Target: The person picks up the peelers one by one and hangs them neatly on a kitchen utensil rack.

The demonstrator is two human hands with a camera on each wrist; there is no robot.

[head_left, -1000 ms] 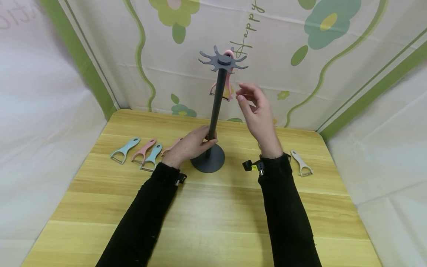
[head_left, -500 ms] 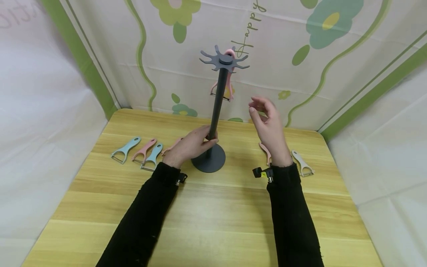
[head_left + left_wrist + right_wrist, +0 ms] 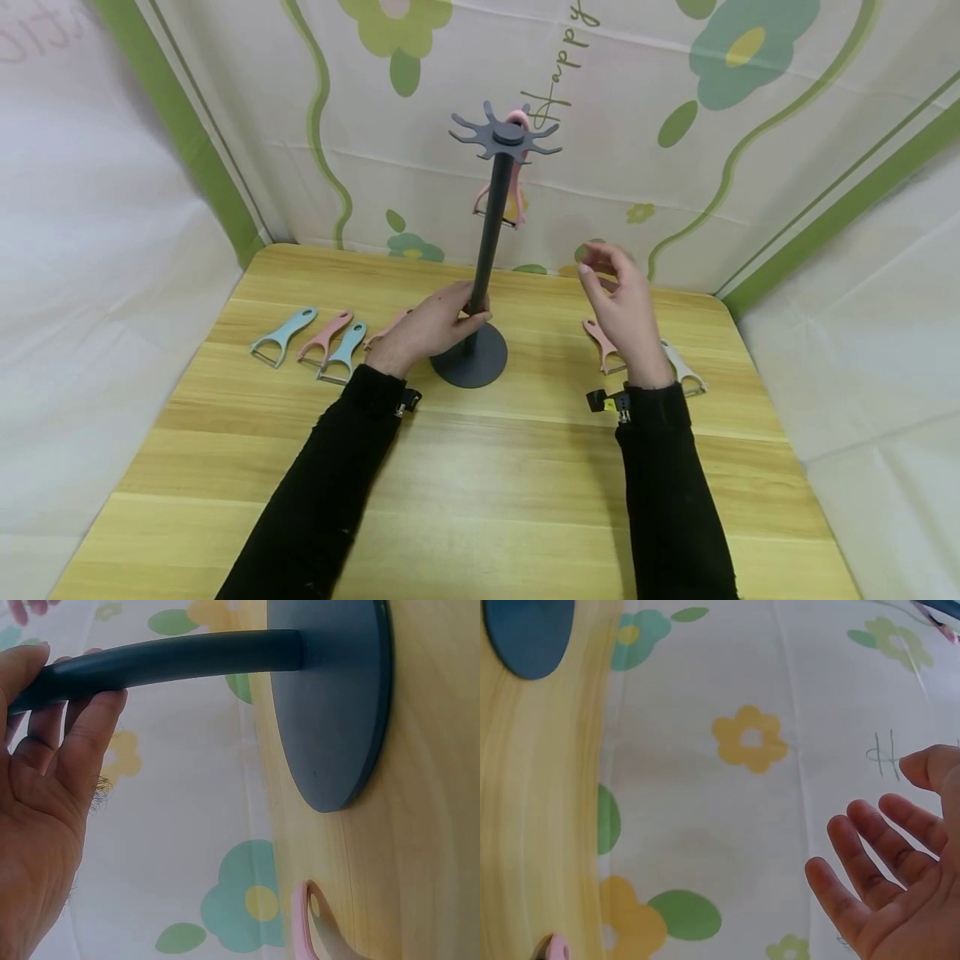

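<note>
My left hand (image 3: 431, 325) grips the dark grey pole (image 3: 172, 664) of an upright stand, a little above its round base (image 3: 487, 367). A ring of curved hooks (image 3: 480, 137) tops the pole. From a hook at the back hangs a pink peeler (image 3: 517, 183), partly hidden behind the pole. My right hand (image 3: 624, 312) is in the air right of the stand, fingers loosely bent and holding nothing. Below it on the table lie a pink peeler (image 3: 600, 340) and a white peeler (image 3: 678, 365), the white one partly covered by the wrist in the head view.
Left of the stand lie a blue peeler (image 3: 281, 335), a pink peeler (image 3: 327, 335), a second blue peeler (image 3: 347, 346) and another pink peeler (image 3: 386, 327) half hidden by my left hand. A flower-printed cloth (image 3: 420, 158) rises behind the wooden table (image 3: 480, 483).
My right hand has moved away from the hanging peeler, down and to the right, uncovering the pink peeler on the table. My left hand stays on the pole.
</note>
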